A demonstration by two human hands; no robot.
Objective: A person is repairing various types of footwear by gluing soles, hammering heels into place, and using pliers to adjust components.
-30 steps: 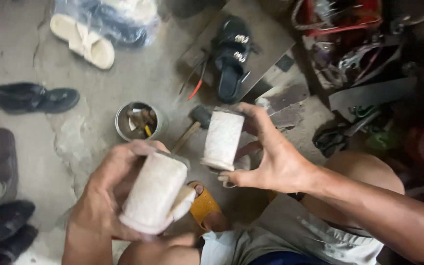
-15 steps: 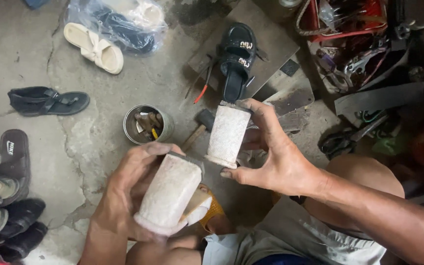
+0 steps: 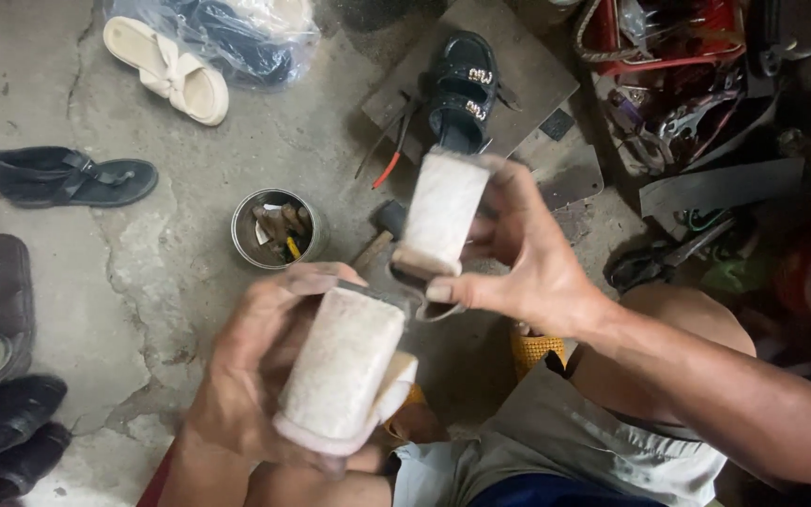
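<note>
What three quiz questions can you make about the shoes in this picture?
1. True or false: each hand holds a pale shoe sole-up.
2. What stands on the floor past the left hand: A) a round tin of small tools, B) a bucket of water, C) a glass jar?
3. Fill in: the black sandal lies on a grey ____.

Key:
1. True: left shoe, right hand with right shoe.
2. A, the tin.
3. Board.
</note>
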